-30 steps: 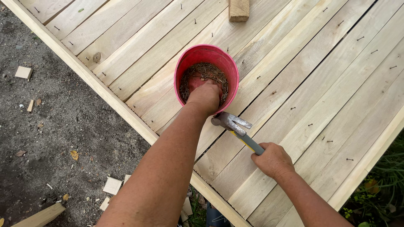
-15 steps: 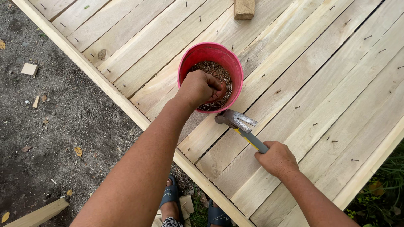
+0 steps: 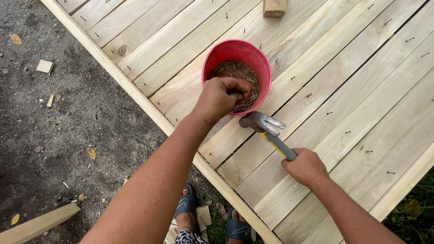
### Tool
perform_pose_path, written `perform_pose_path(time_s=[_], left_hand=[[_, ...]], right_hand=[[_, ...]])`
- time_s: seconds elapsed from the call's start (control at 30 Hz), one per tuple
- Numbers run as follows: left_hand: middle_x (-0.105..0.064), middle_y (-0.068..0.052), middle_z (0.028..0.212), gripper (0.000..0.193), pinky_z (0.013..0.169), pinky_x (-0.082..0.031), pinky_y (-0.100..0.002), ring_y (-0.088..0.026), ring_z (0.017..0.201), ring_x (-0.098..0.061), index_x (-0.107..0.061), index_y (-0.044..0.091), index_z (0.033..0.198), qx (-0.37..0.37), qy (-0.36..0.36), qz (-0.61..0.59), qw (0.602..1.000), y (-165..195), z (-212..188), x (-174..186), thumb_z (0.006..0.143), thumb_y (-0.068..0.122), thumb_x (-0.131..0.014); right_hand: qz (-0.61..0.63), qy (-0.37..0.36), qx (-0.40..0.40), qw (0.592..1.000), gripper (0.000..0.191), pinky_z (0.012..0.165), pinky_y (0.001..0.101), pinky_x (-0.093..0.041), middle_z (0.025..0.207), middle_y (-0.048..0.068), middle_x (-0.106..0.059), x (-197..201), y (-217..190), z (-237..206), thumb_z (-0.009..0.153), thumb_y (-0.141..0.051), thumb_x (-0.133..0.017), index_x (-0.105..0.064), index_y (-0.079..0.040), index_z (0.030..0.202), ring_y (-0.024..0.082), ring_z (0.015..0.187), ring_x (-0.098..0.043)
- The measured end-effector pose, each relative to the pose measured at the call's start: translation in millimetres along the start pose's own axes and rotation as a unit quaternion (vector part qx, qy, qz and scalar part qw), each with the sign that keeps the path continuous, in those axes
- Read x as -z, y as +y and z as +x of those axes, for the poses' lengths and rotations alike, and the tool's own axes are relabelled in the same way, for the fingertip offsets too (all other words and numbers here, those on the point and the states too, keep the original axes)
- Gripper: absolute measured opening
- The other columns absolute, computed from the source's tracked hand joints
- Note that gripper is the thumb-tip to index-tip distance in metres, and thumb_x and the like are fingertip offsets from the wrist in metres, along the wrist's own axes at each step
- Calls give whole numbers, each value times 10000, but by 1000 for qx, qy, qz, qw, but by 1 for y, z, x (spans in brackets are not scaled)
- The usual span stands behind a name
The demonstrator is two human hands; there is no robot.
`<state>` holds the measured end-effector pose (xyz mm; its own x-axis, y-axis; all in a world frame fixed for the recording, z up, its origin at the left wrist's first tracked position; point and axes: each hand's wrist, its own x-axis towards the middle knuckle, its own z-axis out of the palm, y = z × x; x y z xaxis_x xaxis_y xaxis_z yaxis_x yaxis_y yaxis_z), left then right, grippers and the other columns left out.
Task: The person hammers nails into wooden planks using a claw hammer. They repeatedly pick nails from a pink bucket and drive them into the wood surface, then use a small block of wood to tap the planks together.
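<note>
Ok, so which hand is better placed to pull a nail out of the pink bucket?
The left. The left hand is closed over the nails inside the pink bucket, fingers among them. The right hand is occupied, gripping the hammer by its handle, its head resting on the planks beside the bucket.

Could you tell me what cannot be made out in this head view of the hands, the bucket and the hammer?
- Left hand: its fist hides whether it holds nails.
- Red bucket: the near rim and the bottom are hidden by the hand and the nails.
- Hammer: the handle end is covered by the right hand.
- Wood block: cut off by the top edge.
</note>
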<state>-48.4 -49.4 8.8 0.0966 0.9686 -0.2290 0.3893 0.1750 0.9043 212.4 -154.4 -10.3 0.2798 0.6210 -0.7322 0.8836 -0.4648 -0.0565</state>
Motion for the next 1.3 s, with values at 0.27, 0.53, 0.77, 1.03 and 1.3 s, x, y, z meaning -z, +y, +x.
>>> perform_pose_path(time_s=[0.27,0.53,0.77,1.03,1.3], left_hand=[[-802,-55,843,115,740,-613,-263,-105,765,-749,-791,62,910,24,-111,-10,993,-59,-75,-3,795,52,-783],[-792,-44,829,138,730,-605,-342,-207,760,-763,-809,155,866,-7,-219,203,954,-82,-91,-16,746,115,-755],[-753,39,860,109,708,-575,-370,-214,827,-721,-798,253,809,-31,-259,328,908,-70,-101,-32,704,229,-815],[-751,35,891,108,731,-573,-383,-227,872,-712,-797,280,827,-72,-263,353,895,-73,-105,-37,745,214,-777],[-718,-55,982,79,817,-574,-385,-257,960,-698,-789,229,829,-31,-259,380,887,-67,-105,-40,751,241,-794]], right_hand=[[55,-66,41,995,248,754,399,-552,758,122,-702,-14,34,10,796,-245,-720,-767,-38,925,222,695,-624],[-100,-108,103,984,302,875,361,-578,831,35,-749,-20,73,-6,762,-288,-746,-774,-198,1049,207,801,-709],[-147,-128,60,979,292,930,353,-587,885,52,-798,-13,59,-14,820,-302,-723,-797,-208,1087,201,878,-750],[-153,-119,71,978,293,940,360,-585,901,62,-793,-13,61,-14,819,-303,-720,-809,-195,1077,219,887,-749],[-144,-110,68,981,362,953,361,-583,929,66,-805,-17,62,-20,809,-314,-728,-783,-216,1153,240,917,-758]])
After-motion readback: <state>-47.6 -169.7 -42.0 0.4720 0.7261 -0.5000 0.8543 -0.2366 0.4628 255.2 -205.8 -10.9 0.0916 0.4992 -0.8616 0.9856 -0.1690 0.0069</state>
